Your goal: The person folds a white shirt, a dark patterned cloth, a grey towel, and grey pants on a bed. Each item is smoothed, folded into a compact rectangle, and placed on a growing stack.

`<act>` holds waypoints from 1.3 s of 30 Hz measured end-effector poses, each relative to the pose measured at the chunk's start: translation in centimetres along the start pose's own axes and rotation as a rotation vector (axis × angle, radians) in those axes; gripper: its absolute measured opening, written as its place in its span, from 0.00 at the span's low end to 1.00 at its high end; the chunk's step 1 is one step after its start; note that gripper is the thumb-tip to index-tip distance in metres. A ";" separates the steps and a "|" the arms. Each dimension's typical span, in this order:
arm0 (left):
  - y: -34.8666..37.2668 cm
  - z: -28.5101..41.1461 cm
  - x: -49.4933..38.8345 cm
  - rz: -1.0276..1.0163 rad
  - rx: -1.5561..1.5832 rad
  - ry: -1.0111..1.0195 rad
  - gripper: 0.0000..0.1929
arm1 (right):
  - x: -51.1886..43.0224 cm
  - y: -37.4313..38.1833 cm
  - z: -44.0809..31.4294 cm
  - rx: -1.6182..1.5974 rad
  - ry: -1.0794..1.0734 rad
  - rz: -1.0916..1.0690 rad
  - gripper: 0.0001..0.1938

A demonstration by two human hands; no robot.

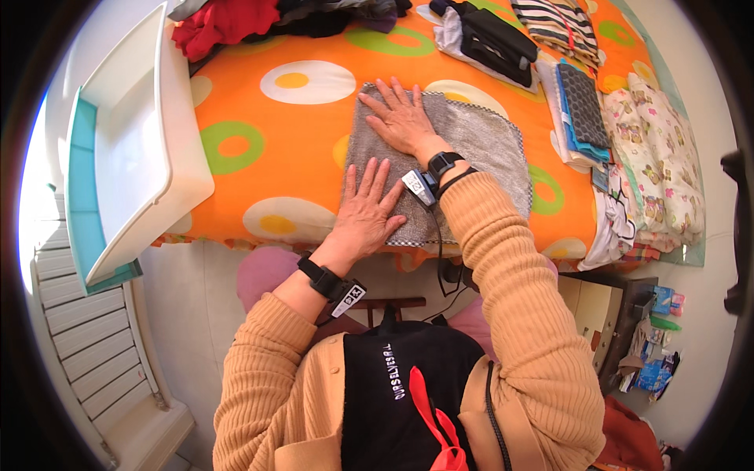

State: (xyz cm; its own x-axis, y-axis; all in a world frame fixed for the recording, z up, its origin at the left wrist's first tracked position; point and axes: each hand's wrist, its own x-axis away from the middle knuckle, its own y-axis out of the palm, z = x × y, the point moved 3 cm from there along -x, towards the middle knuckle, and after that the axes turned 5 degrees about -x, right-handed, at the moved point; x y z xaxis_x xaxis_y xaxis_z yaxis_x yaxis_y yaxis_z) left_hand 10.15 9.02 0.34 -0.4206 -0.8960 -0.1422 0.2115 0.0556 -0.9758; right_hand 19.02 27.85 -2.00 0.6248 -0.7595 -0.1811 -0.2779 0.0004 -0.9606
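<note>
A grey cloth (489, 144) with a checked trim, perhaps a towel, lies spread on an orange patterned bedspread (306, 141) in front of me. Its left part looks darker and seems folded over; the right part is lighter. My right hand (403, 120) rests flat near the cloth's far left corner, fingers spread. Closer to me, my left hand (366, 212) presses flat on the near left side of the cloth, its fingers apart. Neither hand grips anything.
A white plastic bin (191, 159) with a teal rim stands at the left. Dark and red clothes (235, 26) are heaped at the far left. Folded clothes (500, 47) and a stack of folded cloths (580, 106) lie to the right, beside a printed quilt (660, 159).
</note>
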 end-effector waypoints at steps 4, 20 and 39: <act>-0.1 0.1 -0.2 -0.034 0.028 -0.008 0.33 | 0.8 -0.9 -0.6 -0.020 0.025 -0.023 0.28; 0.1 0.3 0.0 -0.019 -0.041 0.013 0.41 | 14.2 -9.0 10.1 -0.207 0.466 0.801 0.06; 0.3 0.5 -0.5 -0.059 -0.096 0.008 0.42 | 16.9 -9.9 15.9 -0.016 0.715 0.558 0.18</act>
State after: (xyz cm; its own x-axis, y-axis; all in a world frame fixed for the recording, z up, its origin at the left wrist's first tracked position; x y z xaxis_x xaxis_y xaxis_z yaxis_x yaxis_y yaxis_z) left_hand 10.85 9.27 0.22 -0.4371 -0.8953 -0.0853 0.1009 0.0454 -0.9939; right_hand 43.89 25.33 1.07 -0.2042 -0.8745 -0.4400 -0.4178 0.4844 -0.7687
